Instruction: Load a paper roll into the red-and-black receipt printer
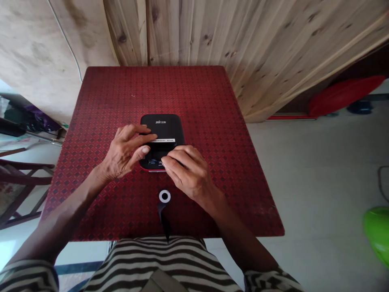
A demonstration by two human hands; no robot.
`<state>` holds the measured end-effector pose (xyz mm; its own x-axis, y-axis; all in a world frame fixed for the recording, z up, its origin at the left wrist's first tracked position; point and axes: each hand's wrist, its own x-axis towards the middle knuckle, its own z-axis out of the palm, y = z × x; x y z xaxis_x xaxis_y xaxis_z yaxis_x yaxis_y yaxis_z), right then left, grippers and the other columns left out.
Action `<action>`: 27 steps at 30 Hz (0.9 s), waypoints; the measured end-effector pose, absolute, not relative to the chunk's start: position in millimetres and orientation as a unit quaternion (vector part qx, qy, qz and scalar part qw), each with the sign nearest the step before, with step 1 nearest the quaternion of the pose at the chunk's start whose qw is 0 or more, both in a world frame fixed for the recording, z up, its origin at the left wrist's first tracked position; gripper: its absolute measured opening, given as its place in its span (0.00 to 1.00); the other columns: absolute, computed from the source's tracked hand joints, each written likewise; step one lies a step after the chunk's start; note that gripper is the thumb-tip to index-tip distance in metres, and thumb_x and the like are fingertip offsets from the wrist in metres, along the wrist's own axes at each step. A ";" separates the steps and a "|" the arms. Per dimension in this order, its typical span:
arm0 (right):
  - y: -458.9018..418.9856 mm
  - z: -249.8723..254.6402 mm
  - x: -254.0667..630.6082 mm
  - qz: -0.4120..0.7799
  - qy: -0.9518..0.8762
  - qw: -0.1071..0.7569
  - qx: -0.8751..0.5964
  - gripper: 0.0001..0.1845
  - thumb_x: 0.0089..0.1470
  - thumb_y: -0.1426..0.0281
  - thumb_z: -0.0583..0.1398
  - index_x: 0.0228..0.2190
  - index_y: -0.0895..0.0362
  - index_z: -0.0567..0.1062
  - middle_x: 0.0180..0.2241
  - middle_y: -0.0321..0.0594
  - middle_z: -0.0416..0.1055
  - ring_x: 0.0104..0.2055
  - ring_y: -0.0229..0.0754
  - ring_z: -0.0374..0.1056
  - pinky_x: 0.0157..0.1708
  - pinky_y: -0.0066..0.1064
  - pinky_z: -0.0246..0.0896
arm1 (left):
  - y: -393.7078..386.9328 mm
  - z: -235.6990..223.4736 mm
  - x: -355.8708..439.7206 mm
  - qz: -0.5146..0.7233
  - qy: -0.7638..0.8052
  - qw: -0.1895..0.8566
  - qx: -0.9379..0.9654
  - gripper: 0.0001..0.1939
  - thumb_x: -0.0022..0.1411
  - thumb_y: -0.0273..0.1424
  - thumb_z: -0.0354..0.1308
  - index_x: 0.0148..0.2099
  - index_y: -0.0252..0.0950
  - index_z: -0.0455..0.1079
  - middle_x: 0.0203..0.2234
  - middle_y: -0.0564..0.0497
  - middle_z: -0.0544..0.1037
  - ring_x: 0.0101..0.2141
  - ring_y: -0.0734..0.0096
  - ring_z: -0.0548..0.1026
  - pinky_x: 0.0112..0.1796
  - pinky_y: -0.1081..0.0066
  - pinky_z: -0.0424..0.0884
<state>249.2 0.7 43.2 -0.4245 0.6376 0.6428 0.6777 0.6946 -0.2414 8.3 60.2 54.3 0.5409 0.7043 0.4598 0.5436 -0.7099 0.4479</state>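
A small black receipt printer (165, 129) with a red lower edge rests on the table, its paper compartment showing on the side nearest me. White lettering and a white label strip mark its top. My left hand (123, 152) holds the printer from the left, two fingers lying on the top and the thumb at the compartment's edge. At the right front, my right hand (190, 168) has its fingers curled and pinched against the compartment; its fingertips partly hide what they grip. Closer to me stands a paper roll (164, 196), white on its end, with a dark loose tail trailing towards my lap.
The table (212, 109) has a red patterned cover. Wooden panelling (188, 32) rises behind its far edge. A wooden chair (27, 178) is at the left. On the floor to the right are a green object (378, 233) and a red one (343, 95).
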 end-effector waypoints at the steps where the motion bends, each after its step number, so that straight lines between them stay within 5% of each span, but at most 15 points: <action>1: 0.9 42.6 248.5 -0.029 -0.842 0.369 -0.392 0.09 0.67 0.77 0.60 0.39 0.52 0.79 0.36 0.41 0.80 0.44 0.46 0.73 0.43 0.40 0.70 | 58.7 49.8 6.6 0.316 0.353 0.123 0.872 0.25 0.79 0.48 0.45 0.62 0.43 0.76 0.56 0.43 0.78 0.57 0.57 0.77 0.59 0.54 0.70; 13: -0.1 44.3 247.0 -0.013 -0.839 0.371 -0.397 0.09 0.67 0.77 0.59 0.39 0.53 0.79 0.37 0.42 0.80 0.43 0.46 0.73 0.42 0.40 0.70 | 57.8 38.2 -0.7 0.276 0.318 0.068 0.905 0.40 0.65 0.67 0.53 0.67 0.47 0.71 0.59 0.41 0.76 0.59 0.48 0.74 0.56 0.50 0.71; 17: 1.3 43.4 245.5 -0.024 -0.837 0.381 -0.393 0.09 0.67 0.78 0.60 0.39 0.54 0.78 0.37 0.42 0.80 0.43 0.46 0.73 0.43 0.40 0.71 | 57.8 36.8 0.8 0.286 0.290 0.041 0.912 0.41 0.66 0.63 0.56 0.70 0.44 0.67 0.59 0.37 0.74 0.59 0.45 0.74 0.56 0.49 0.71; 22: -1.4 44.8 251.7 -0.007 -0.810 0.444 -0.384 0.11 0.66 0.74 0.62 0.49 0.54 0.77 0.41 0.44 0.81 0.46 0.48 0.74 0.49 0.43 0.74 | 44.4 35.1 2.7 0.294 0.313 0.042 0.902 0.41 0.70 0.63 0.48 0.71 0.39 0.64 0.62 0.34 0.71 0.63 0.43 0.71 0.58 0.48 0.71; 27: -3.7 18.8 267.4 0.110 -0.653 0.535 -0.525 0.07 0.71 0.66 0.58 0.45 0.51 0.78 0.37 0.38 0.80 0.36 0.42 0.76 0.38 0.36 0.73 | 16.0 24.2 -0.8 0.372 0.378 0.014 0.847 0.33 0.69 0.48 0.64 0.68 0.38 0.66 0.58 0.37 0.74 0.58 0.52 0.75 0.58 0.55 0.74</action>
<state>267.4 -3.7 18.8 0.1235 0.8024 0.5839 0.5676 0.4256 -0.7048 -0.8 16.0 24.2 0.4367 0.6515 0.6204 0.6307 -0.7134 0.3052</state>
